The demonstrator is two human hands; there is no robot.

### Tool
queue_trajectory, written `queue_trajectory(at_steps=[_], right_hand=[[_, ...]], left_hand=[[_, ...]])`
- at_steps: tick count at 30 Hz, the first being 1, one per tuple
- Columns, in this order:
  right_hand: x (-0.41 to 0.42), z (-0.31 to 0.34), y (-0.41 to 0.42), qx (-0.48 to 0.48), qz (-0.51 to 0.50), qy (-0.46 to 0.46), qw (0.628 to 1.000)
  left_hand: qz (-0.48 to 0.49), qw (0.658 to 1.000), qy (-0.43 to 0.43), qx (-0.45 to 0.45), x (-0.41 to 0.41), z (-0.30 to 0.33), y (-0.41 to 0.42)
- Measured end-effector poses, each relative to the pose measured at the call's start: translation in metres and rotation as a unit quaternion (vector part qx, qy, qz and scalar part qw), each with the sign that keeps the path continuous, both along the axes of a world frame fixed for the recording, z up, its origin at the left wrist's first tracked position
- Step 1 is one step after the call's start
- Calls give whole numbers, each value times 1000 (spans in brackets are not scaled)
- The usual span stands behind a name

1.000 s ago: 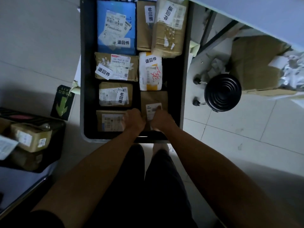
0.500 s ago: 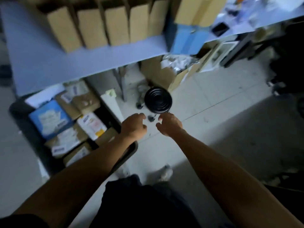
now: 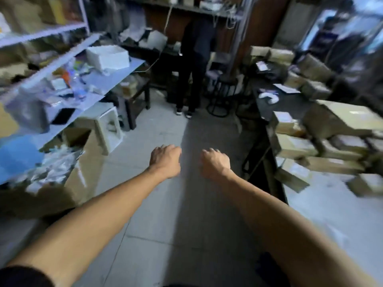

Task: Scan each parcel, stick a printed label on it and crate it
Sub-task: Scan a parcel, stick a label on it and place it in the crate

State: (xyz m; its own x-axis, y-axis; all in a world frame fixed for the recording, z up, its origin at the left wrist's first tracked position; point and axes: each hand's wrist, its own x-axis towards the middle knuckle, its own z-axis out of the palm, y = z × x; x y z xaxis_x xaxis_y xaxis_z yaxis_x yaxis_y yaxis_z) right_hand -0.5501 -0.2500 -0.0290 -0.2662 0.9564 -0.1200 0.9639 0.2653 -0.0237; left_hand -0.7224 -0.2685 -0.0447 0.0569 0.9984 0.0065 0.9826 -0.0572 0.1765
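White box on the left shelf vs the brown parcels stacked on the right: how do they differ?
The white box is plain white; the brown parcels are tan cardboard. The white box sits alone on the shelf among small clutter; the brown parcels are stacked, some tilted. Both are blurred, so labels cannot be read. Neither is touched by a hand.

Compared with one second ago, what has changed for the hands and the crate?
Both hands let go of the parcels in the crate and lifted away. The view turned up to the room; the crate is gone from sight. The left hand and right hand remain empty, side by side.
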Motion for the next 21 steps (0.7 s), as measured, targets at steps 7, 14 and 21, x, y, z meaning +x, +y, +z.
queue_trajectory(at_steps=[7,14,21], right_hand=[[185,10,30,50,-170,-11,984],[290,-17,37,10,-320,-6,947],[345,-79,78,-59,-490,100,864]], left_hand=[[-191,977,89,45,182,20,100],[-345,933,97,39,309,7,153],[-459,881,93,-66,388,-46,224]])
